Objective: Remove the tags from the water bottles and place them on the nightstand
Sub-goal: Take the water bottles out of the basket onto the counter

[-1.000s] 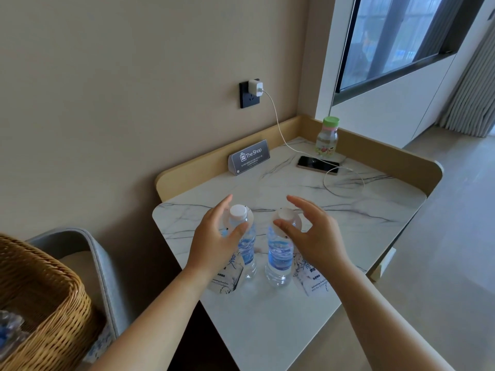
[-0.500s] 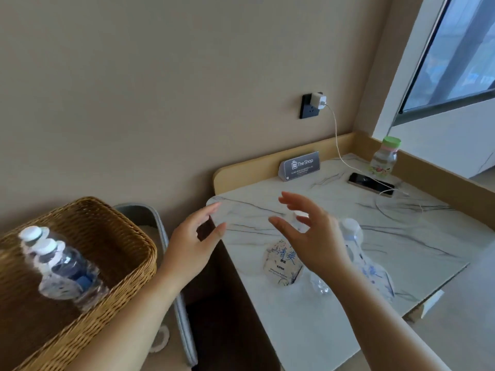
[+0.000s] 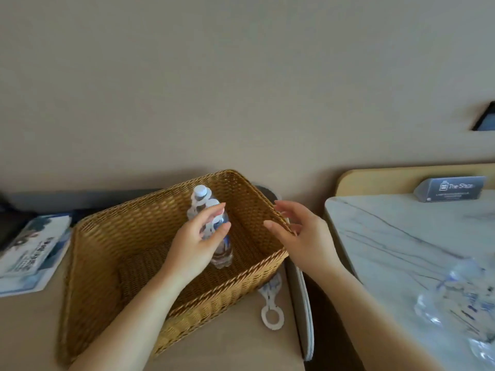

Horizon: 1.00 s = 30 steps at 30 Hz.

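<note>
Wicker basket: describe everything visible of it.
The wicker basket is rectangular, tan-brown, with a braided rim. It sits on a beige surface left of the nightstand. Two white-capped water bottles stand inside, toward its right wall. The left hand reaches in at them; the right hand hovers by the right rim.

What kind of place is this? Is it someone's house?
Probably a hotel room: a small "The Shop" sign stands on the marble nightstand, water bottles wait in a wicker basket, and printed brochures lie nearby.

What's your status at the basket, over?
Left hand at front bottle neck, grip unclear. Right hand open, over basket rim. Back bottle behind; both upright, tagged. Nothing in the way.
</note>
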Motion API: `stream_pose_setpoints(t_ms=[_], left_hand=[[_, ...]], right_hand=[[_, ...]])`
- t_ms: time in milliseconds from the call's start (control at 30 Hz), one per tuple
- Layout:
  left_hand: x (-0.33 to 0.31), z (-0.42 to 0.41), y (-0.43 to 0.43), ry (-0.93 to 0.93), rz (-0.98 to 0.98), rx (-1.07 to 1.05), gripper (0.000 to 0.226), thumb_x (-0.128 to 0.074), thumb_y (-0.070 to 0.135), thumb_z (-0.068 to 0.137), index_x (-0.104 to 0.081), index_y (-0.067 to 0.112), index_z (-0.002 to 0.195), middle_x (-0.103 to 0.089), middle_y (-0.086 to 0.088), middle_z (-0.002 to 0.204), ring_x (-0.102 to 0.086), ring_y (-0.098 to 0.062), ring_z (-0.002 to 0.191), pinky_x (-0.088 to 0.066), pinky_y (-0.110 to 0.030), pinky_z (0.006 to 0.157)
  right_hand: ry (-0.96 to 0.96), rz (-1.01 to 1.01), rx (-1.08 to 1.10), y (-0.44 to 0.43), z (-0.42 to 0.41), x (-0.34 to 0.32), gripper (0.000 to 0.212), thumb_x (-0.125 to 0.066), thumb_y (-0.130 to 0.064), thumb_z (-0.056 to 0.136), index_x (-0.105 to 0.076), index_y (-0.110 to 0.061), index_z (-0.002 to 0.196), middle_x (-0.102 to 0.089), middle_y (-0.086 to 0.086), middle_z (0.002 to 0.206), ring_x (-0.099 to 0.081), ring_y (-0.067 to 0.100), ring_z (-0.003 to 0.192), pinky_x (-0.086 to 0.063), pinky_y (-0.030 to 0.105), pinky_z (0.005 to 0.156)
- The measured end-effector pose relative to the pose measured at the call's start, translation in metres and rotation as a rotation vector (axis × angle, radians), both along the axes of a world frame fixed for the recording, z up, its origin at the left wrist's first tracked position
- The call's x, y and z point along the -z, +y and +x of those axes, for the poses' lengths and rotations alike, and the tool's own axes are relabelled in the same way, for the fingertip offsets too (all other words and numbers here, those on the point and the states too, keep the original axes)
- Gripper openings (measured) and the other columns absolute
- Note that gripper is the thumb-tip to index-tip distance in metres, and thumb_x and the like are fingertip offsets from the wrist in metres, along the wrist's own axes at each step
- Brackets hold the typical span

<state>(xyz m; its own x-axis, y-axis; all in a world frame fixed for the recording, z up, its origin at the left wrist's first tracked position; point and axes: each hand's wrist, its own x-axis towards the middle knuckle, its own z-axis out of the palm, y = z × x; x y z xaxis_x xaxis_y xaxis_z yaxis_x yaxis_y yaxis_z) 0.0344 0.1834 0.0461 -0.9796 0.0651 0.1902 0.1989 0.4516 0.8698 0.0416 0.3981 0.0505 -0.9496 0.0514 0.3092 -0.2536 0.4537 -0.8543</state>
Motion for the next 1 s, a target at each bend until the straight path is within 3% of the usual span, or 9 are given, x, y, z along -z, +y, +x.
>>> stream_pose_setpoints(t_ms=[67,167,333,533,767,1000], left_hand=[[0.0,-0.005,-0.025,-0.001,-0.003,-0.022,0.032,-0.061,0.035,0.089,-0.052,0.051,0.115,-0.052,0.038,0.117,-0.043,0.023,0.113,-0.036,-0.002,0.08],[0.003,-0.016,-0.057,-0.026,-0.012,-0.053,0.03,-0.06,0.037,0.088,-0.05,0.057,0.109,-0.048,0.046,0.109,-0.042,0.03,0.105,-0.033,-0.01,0.083],[0.023,-0.046,-0.097,-0.073,-0.034,-0.101,0.034,-0.058,0.039,0.09,-0.05,0.048,0.122,-0.05,0.034,0.117,-0.047,0.005,0.116,-0.034,-0.018,0.088],[0.042,-0.087,-0.12,-0.079,-0.045,-0.042,0.035,-0.058,0.036,0.091,-0.05,0.044,0.123,-0.05,0.025,0.123,-0.048,0.0,0.117,-0.033,-0.01,0.081],[0.058,-0.14,-0.118,-0.074,-0.038,0.051,0.045,-0.06,0.037,0.089,-0.048,0.035,0.133,-0.049,0.018,0.135,-0.045,0.0,0.117,-0.034,-0.019,0.09],[0.067,-0.177,-0.11,-0.115,0.02,0.168,0.047,-0.059,0.043,0.089,-0.045,0.042,0.133,-0.048,0.014,0.136,-0.045,0.001,0.121,-0.035,-0.014,0.089]], right_hand=[[-0.016,0.008,-0.026,-0.025,-0.01,0.005,0.046,-0.069,-0.043,0.078,-0.058,-0.032,0.122,-0.061,-0.023,0.11,-0.054,-0.01,0.104,-0.045,0.01,0.083],[-0.045,0.016,-0.039,-0.057,-0.024,0.014,0.048,-0.07,-0.042,0.078,-0.057,-0.032,0.123,-0.059,-0.021,0.113,-0.055,-0.005,0.104,-0.046,0.015,0.084],[-0.098,0.036,-0.003,-0.093,-0.049,0.032,0.051,-0.07,-0.038,0.079,-0.053,-0.028,0.127,-0.057,-0.013,0.123,-0.052,0.0,0.109,-0.047,0.018,0.087],[-0.142,0.023,0.098,-0.117,-0.074,0.05,0.051,-0.07,-0.039,0.079,-0.053,-0.028,0.127,-0.057,-0.008,0.128,-0.052,0.004,0.112,-0.049,0.025,0.09],[-0.227,0.03,0.136,-0.137,-0.097,0.068,0.06,-0.068,-0.05,0.076,-0.05,-0.031,0.129,-0.054,-0.011,0.131,-0.048,0.002,0.114,-0.046,0.034,0.098],[-0.229,0.012,0.122,-0.145,-0.106,0.074,0.05,-0.063,-0.056,0.076,-0.053,-0.041,0.123,-0.054,-0.025,0.121,-0.049,-0.009,0.11,-0.045,0.025,0.097]])
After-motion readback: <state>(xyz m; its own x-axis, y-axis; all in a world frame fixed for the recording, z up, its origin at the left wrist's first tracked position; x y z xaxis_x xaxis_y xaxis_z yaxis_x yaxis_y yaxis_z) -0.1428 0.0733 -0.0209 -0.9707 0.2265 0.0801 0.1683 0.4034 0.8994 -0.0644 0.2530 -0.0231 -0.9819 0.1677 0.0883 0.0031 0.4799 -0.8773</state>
